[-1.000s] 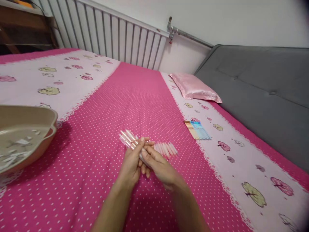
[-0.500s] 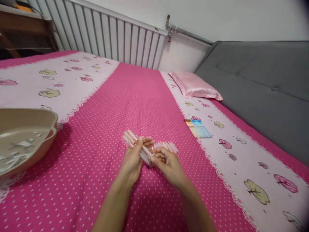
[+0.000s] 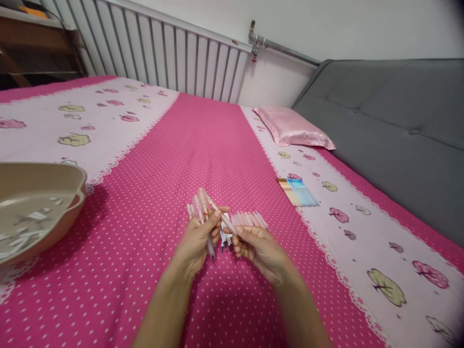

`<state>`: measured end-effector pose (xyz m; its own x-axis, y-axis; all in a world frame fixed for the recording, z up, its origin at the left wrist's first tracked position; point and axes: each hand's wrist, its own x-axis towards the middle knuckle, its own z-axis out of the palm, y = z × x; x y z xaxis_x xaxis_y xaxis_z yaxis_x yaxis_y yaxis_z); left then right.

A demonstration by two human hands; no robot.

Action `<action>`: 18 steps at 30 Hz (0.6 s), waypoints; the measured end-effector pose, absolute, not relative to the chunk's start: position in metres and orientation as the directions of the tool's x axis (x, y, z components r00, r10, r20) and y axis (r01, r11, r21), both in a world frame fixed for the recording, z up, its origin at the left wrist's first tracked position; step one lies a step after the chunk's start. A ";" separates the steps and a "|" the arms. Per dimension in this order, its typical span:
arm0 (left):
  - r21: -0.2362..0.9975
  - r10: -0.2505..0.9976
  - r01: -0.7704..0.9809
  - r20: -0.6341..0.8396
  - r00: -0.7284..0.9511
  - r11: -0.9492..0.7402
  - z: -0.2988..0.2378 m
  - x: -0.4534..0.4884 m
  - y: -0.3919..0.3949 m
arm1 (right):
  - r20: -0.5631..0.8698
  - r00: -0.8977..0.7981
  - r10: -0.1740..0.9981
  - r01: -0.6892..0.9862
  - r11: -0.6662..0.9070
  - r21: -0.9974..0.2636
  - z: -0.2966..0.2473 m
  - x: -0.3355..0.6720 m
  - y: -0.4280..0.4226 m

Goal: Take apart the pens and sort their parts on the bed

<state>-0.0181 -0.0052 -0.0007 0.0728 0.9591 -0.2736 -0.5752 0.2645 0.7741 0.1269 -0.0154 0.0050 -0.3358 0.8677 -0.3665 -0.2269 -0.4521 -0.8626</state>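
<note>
My left hand [image 3: 198, 240] is wrapped round a bunch of pale pink pens [image 3: 199, 205], their upper ends fanned out above the thumb. Between the thumb and fingers of my right hand [image 3: 259, 246] is the lower end of one pale pen [image 3: 228, 224], whose upper part still crosses the left fingers. Under and between the hands, several white pens with dark tips [image 3: 225, 241] lie on the bedspread, partly hidden. Just beyond my right hand lies a row of pink pens [image 3: 250, 219], side by side.
A row of blue and tan pens [image 3: 297, 192] lies to the right on the pink dotted bedspread [image 3: 203, 140]. At left stands a beige basin [image 3: 78, 203] with white and grey scraps inside. Farther off are a pink pillow [image 3: 292, 128], a grey headboard [image 3: 391, 106] and a radiator [image 3: 163, 53].
My right hand has drawn one pen apart from the bunch, toward the right. The bunch in my left hand has turned more upright, and dark-tipped pens beneath now show.
</note>
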 end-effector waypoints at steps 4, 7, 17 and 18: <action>0.775 0.958 -0.591 -0.287 -0.010 0.225 0.000 -0.015 -0.005 | -0.288 -0.182 0.940 -0.127 -0.313 -0.941 0.003 0.124 -0.015; 0.760 0.951 -0.607 -0.307 -0.024 0.230 -0.001 -0.014 -0.005 | -0.174 -0.014 0.985 -0.046 -0.174 -0.984 0.000 0.119 -0.016; 0.777 0.954 -0.595 -0.295 -0.053 0.207 -0.003 -0.019 -0.004 | -0.180 -0.199 0.963 0.021 -0.179 -0.984 -0.006 0.114 -0.018; 0.778 0.954 -0.595 -0.295 -0.061 0.203 -0.003 -0.018 -0.004 | -0.150 -0.169 0.974 0.060 -0.142 -0.988 -0.006 0.114 -0.018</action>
